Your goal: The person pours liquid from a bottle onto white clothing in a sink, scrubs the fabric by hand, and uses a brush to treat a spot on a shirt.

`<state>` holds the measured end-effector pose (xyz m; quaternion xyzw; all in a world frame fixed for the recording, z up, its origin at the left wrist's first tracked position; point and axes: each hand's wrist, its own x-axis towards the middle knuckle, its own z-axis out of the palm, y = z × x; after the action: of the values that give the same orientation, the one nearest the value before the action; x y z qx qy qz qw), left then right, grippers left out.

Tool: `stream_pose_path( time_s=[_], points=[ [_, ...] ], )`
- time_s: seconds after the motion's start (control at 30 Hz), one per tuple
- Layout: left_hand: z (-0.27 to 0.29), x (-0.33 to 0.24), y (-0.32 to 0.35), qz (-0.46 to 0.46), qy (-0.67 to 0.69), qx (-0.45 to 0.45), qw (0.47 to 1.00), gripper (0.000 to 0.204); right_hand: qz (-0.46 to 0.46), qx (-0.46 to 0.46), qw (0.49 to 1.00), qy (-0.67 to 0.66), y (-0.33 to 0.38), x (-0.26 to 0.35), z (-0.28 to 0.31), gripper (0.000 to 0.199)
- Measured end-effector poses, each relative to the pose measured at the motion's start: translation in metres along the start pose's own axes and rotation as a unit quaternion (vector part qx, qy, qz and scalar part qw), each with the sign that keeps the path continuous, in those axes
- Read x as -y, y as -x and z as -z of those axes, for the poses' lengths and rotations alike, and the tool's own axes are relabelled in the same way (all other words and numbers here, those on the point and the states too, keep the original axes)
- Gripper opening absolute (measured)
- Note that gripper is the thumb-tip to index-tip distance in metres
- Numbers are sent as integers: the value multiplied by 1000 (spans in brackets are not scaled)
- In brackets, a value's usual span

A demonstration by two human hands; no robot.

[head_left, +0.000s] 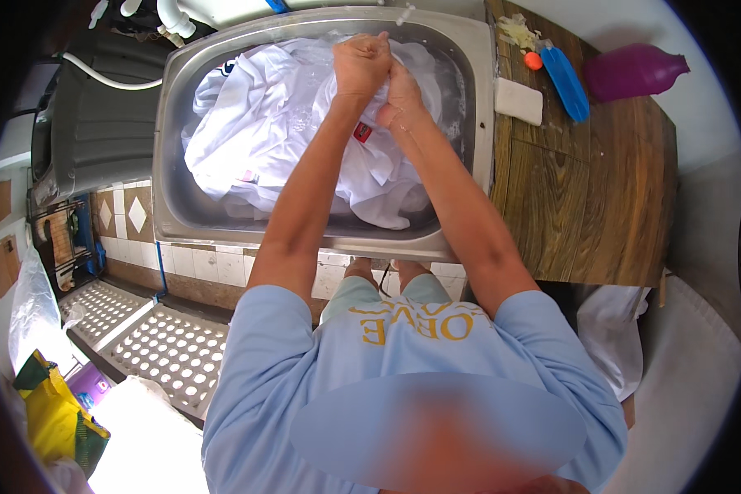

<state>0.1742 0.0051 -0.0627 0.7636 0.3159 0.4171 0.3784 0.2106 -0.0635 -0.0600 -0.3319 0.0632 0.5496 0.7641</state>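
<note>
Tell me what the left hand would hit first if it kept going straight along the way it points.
The left hand, fisted on the white cloth, points at the sink's far wall; likely that wall comes first, though depth is unclear.

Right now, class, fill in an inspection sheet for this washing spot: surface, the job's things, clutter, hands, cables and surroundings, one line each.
Surface: wooden counter, wet-looking near the metal sink.
Job's things: white laundry bunched in the sink, lying in water.
Clutter: white soap bar, blue brush, small orange thing, purple bottle lying on its side.
Hands: left hand and right hand, each grip closed on the laundry, pressed together.
Cables: white hose left of the sink; white pipes behind it.
Surroundings: tiled wall below the sink, perforated floor panels, yellow bag.
</note>
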Motion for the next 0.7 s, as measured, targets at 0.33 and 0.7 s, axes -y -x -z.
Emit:
stream_pose_path(
  time_s=[0.33, 0.7],
  points=[
    [56, 22, -8, 57, -42, -45, 997, 45, 44, -31, 998, 42, -7, 27, 13, 38],
    [71, 50, 44, 18, -196, 170, 966, 41, 266, -127, 575, 764, -27, 7, 36, 35]
  ],
)
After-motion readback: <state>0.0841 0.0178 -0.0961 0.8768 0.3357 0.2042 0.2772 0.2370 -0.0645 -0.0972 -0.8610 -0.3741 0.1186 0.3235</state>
